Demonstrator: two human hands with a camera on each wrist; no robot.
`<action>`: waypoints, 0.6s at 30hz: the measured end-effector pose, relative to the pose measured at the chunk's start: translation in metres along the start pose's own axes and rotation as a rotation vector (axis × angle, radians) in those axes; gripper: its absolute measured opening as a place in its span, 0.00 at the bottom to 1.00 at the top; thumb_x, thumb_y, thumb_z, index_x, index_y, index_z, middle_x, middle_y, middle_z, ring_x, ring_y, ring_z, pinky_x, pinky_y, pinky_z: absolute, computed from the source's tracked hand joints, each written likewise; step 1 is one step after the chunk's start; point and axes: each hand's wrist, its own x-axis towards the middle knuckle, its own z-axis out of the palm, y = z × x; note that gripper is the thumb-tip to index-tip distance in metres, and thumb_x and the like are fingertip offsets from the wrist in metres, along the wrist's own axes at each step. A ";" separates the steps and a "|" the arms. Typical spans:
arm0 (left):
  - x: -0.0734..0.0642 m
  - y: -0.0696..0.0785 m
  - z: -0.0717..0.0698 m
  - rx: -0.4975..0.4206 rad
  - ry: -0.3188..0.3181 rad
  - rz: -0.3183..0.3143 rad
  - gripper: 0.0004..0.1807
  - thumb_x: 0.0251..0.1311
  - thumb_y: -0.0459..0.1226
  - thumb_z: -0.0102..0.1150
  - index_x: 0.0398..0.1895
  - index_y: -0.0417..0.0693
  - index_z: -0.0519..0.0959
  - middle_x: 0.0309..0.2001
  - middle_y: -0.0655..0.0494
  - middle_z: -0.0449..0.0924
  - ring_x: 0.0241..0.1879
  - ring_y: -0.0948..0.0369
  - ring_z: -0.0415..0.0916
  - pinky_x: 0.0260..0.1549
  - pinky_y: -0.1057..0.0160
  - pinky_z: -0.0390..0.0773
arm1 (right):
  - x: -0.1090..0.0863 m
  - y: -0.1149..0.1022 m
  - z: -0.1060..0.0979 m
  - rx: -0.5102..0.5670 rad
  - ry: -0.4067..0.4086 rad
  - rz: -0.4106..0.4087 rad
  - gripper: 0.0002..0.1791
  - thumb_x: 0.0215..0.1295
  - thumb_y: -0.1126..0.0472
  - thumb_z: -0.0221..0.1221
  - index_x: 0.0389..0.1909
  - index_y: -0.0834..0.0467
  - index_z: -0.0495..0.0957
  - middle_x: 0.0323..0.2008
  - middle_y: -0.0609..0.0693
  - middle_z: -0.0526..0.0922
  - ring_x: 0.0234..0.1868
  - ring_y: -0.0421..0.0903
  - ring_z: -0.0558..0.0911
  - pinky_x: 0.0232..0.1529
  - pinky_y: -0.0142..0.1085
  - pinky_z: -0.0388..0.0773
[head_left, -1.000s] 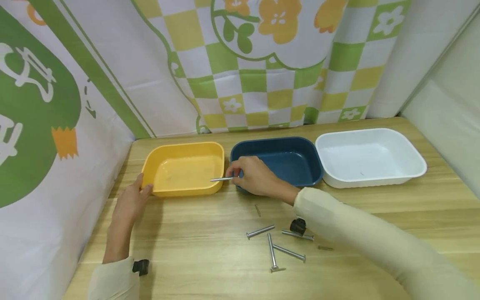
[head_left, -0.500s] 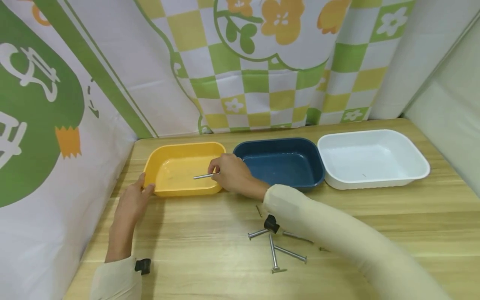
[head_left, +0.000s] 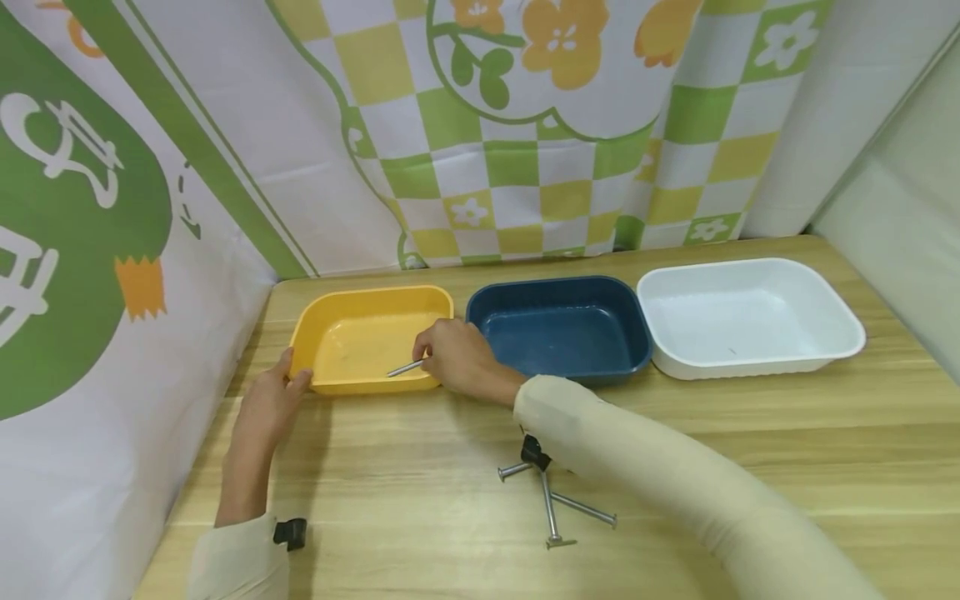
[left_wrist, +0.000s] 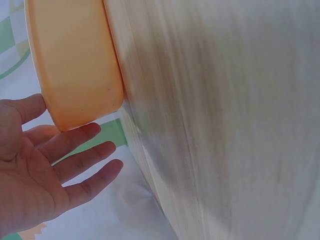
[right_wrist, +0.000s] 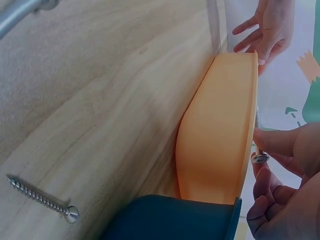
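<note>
My right hand [head_left: 461,354] pinches a silvery bolt [head_left: 406,368] over the front right part of the yellow tray [head_left: 324,387]. The bolt points left and slightly toward me in the head view. In the right wrist view its round head [right_wrist: 260,158] shows between thumb and fingers, close beside the tray's rim. At the tray's front left corner, my left hand [head_left: 264,408] holds the rim between thumb and fingers. The left wrist view shows the thumb [left_wrist: 34,106] at the rim, with the other fingers spread by the tray's end.
A dark blue tray [head_left: 558,379] and a white tray [head_left: 757,367] stand to the right in the row. Several bolts, one being this long bolt [head_left: 585,510], lie on the wooden table [head_left: 405,508]. A threaded screw [right_wrist: 42,199] lies near the blue tray. Printed cloth [head_left: 510,167] hangs behind.
My right hand has carried the bolt left from over the blue tray to the yellow tray, then lowered it slightly, its tip tilting toward me. The left hand stays at the corner.
</note>
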 end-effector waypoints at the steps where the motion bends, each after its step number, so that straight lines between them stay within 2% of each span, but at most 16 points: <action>1: 0.000 0.000 0.000 -0.002 0.001 0.001 0.35 0.66 0.51 0.34 0.68 0.37 0.46 0.62 0.33 0.53 0.51 0.43 0.62 0.43 0.44 0.63 | 0.000 0.000 0.000 -0.002 0.002 -0.005 0.07 0.51 0.65 0.61 0.27 0.49 0.84 0.22 0.39 0.77 0.25 0.37 0.72 0.26 0.32 0.67; 3: -0.001 0.000 0.000 -0.006 0.000 0.000 0.35 0.66 0.51 0.34 0.68 0.37 0.46 0.62 0.33 0.52 0.54 0.42 0.60 0.46 0.43 0.62 | 0.000 0.000 0.000 0.002 -0.001 -0.011 0.07 0.52 0.65 0.61 0.27 0.49 0.84 0.24 0.40 0.79 0.26 0.37 0.73 0.26 0.32 0.68; 6: -0.002 0.000 0.000 -0.009 -0.010 -0.006 0.35 0.66 0.52 0.33 0.68 0.38 0.45 0.62 0.32 0.52 0.53 0.43 0.61 0.45 0.43 0.62 | -0.001 0.001 0.000 0.001 0.002 -0.022 0.06 0.52 0.64 0.61 0.28 0.49 0.84 0.28 0.42 0.81 0.29 0.37 0.74 0.29 0.32 0.69; 8: -0.003 0.000 0.000 -0.005 -0.011 -0.010 0.35 0.66 0.52 0.33 0.68 0.39 0.44 0.62 0.32 0.53 0.49 0.45 0.62 0.42 0.45 0.63 | -0.002 0.001 -0.001 0.001 0.006 -0.027 0.06 0.52 0.63 0.62 0.29 0.50 0.84 0.30 0.43 0.81 0.31 0.37 0.74 0.31 0.33 0.70; 9: -0.003 0.000 0.000 -0.003 -0.013 -0.013 0.35 0.66 0.52 0.32 0.68 0.39 0.44 0.60 0.31 0.57 0.43 0.46 0.64 0.38 0.46 0.65 | -0.002 0.002 -0.002 -0.007 0.012 -0.031 0.06 0.52 0.63 0.62 0.30 0.50 0.84 0.31 0.44 0.81 0.32 0.38 0.74 0.32 0.34 0.70; 11: -0.003 0.001 0.000 0.007 -0.012 -0.009 0.36 0.66 0.53 0.32 0.68 0.39 0.44 0.59 0.32 0.59 0.35 0.47 0.66 0.32 0.49 0.66 | -0.004 0.002 -0.004 -0.020 0.013 -0.030 0.06 0.52 0.62 0.63 0.32 0.51 0.83 0.32 0.45 0.80 0.33 0.39 0.74 0.34 0.34 0.70; 15: -0.002 0.001 0.000 0.022 -0.012 -0.005 0.36 0.66 0.53 0.33 0.68 0.38 0.44 0.58 0.31 0.60 0.29 0.49 0.63 0.28 0.53 0.64 | -0.008 0.003 -0.008 -0.031 0.025 -0.036 0.08 0.53 0.63 0.61 0.35 0.52 0.82 0.32 0.45 0.79 0.34 0.40 0.74 0.35 0.34 0.70; 18: -0.002 0.003 -0.001 0.029 -0.017 -0.010 0.36 0.66 0.52 0.33 0.68 0.38 0.44 0.61 0.32 0.55 0.36 0.48 0.64 0.31 0.53 0.64 | -0.010 0.004 -0.010 -0.020 0.033 -0.042 0.09 0.53 0.63 0.61 0.37 0.53 0.82 0.33 0.46 0.80 0.34 0.40 0.75 0.33 0.33 0.71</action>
